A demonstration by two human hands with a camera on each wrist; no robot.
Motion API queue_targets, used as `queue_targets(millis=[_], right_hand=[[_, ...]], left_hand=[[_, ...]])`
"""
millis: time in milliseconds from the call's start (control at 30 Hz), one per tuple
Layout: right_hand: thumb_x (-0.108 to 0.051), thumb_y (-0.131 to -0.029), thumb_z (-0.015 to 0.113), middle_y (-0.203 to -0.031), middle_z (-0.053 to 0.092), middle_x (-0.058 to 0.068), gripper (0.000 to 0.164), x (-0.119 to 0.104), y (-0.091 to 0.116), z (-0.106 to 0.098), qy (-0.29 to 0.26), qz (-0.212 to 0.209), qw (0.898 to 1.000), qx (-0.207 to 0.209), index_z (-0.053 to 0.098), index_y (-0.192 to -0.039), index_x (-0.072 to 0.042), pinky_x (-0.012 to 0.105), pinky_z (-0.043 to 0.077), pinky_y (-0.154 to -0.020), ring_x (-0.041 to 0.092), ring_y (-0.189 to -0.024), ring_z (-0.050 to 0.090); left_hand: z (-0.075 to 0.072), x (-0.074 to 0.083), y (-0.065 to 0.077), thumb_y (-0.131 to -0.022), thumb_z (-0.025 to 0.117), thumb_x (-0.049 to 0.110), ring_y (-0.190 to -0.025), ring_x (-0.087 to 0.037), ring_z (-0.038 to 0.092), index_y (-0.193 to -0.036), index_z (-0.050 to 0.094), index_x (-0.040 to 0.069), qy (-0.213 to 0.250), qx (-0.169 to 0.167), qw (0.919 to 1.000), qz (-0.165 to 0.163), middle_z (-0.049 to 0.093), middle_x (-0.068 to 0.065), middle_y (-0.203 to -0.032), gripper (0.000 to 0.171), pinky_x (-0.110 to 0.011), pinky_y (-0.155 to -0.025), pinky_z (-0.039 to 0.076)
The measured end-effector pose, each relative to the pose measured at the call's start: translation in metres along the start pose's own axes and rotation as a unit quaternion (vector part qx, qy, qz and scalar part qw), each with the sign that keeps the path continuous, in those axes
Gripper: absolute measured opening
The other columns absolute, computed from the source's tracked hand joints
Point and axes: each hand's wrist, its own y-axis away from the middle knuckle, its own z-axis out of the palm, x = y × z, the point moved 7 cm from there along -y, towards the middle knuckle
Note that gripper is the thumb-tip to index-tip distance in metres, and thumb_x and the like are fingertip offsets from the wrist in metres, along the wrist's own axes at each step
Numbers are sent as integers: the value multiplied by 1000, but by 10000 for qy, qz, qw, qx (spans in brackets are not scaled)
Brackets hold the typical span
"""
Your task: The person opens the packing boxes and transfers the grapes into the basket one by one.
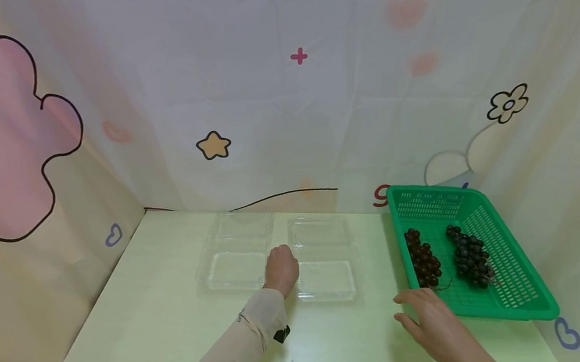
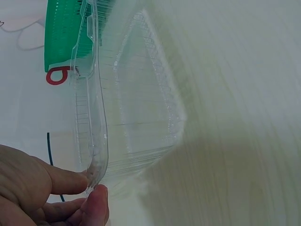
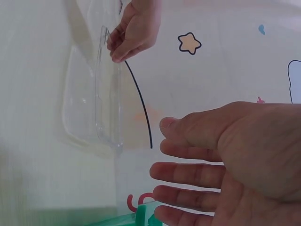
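Two clear plastic clamshell boxes lie side by side on the table, the left box (image 1: 238,271) and the right box (image 1: 326,282), both with raised lids in the head view. My left hand (image 1: 282,269) pinches the near-left corner of the right box between thumb and fingers. In the left wrist view the pinched clear rim (image 2: 101,136) runs upward from the fingertips. My right hand (image 1: 430,320) hovers in front of the green basket (image 1: 516,314), fingers loosely extended and holding nothing. Its spread fingers (image 3: 188,174) point toward the box in the right wrist view.
Inside the basket lie a reddish bunch of grapes (image 1: 423,259) and a darker bunch (image 1: 470,257). The pale table (image 1: 164,319) meets a printed curtain (image 1: 275,116) behind the boxes, and more curtain hangs at both sides.
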Motion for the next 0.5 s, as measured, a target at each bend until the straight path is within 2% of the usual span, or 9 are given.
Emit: queue_targets(millis=[233, 500], right_hand=[[-13, -93, 77, -118, 68, 8, 22, -4, -4, 7, 44, -38, 10000, -36, 71, -114, -7, 57, 53, -93, 38, -116, 59], [-11, -92, 77, -118, 67, 8, 23, -10, -7, 6, 230, -188, 9994, 178, 70, -114, -8, 51, 55, -90, 33, -113, 60]], left_hand=[[0, -2, -2, -93, 63, -5, -70, -30, 65, -82, 65, -8, 33, -51, 10000, 7, 65, -21, -83, 11, -44, -60, 57], [-1, 2, -2, -97, 69, 5, -75, -31, 69, -93, 69, -11, 51, -119, 9999, -10, 66, -20, -86, 16, -41, -64, 59]])
